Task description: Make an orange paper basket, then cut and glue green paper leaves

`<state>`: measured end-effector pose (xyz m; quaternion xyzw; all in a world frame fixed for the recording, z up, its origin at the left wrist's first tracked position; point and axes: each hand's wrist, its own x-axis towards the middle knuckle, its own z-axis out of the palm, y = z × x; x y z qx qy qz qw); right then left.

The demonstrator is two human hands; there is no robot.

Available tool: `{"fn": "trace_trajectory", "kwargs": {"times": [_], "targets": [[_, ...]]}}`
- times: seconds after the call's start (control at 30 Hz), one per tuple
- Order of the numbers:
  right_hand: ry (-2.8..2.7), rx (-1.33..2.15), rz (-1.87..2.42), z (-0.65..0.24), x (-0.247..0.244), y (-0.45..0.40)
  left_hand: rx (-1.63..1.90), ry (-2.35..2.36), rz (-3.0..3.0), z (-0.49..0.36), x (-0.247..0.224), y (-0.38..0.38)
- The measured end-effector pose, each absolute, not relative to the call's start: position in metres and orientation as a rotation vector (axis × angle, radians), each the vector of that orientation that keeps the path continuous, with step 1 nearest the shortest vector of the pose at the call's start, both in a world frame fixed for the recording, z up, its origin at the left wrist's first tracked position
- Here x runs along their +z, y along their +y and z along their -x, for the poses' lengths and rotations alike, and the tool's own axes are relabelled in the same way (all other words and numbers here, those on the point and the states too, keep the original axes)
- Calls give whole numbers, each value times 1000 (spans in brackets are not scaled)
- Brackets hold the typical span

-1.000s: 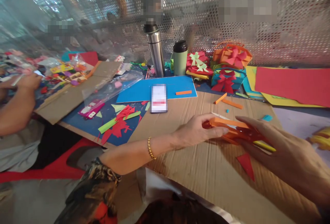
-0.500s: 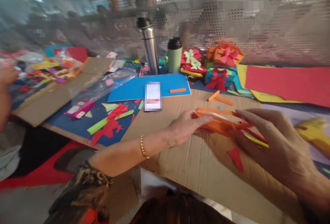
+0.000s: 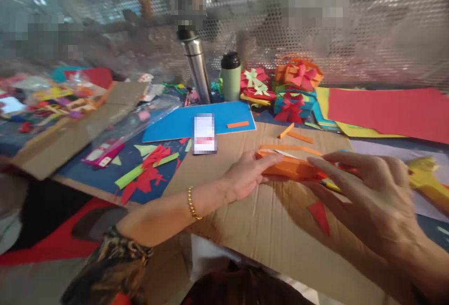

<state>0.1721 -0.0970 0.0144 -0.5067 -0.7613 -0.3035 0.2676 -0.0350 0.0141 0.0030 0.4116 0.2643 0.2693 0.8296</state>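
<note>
An orange folded-paper box (image 3: pixel 293 167) is held low over the cardboard sheet (image 3: pixel 242 230). My left hand (image 3: pixel 247 174) grips its left end, thumb on top and fingers beneath. At its right end the fingers of my right hand (image 3: pixel 368 181) close on the paper, partly hiding it. A thin yellow and dark item (image 3: pixel 331 186) shows under my right fingers; I cannot tell its kind. The box's open top shows a pale strip inside. Below my right hand lies a red paper triangle (image 3: pixel 320 218). Orange paper strips (image 3: pixel 296 134) lie just beyond the box.
A phone (image 3: pixel 204 133) leans at a blue board (image 3: pixel 164 125). Behind stand a steel flask (image 3: pixel 197 68), a green cup (image 3: pixel 231 80) and finished paper bags with bows (image 3: pixel 293 104). Red and green scraps (image 3: pixel 145 174) lie left; red sheets (image 3: pixel 389 111) and a yellow tool (image 3: pixel 426 178) lie right.
The view has shifted slightly. My right hand has moved in against the box's right end, covering more of it. A person's arm at the far left has left the view.
</note>
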Motion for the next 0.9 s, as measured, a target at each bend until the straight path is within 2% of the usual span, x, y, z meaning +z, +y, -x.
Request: {"fn": "trace_trajectory", "kwargs": {"times": [0.2,0.53,0.9], "targets": [[-2073,-894,1389,-180,13,-95,547,534,-816,35,1,15],[-2154,-708,1243,-185,5,-86,518,554,-737,33,0,13],[-2135,-702,1232,-180,8,-90,503,561,-743,36,7,14]]}}
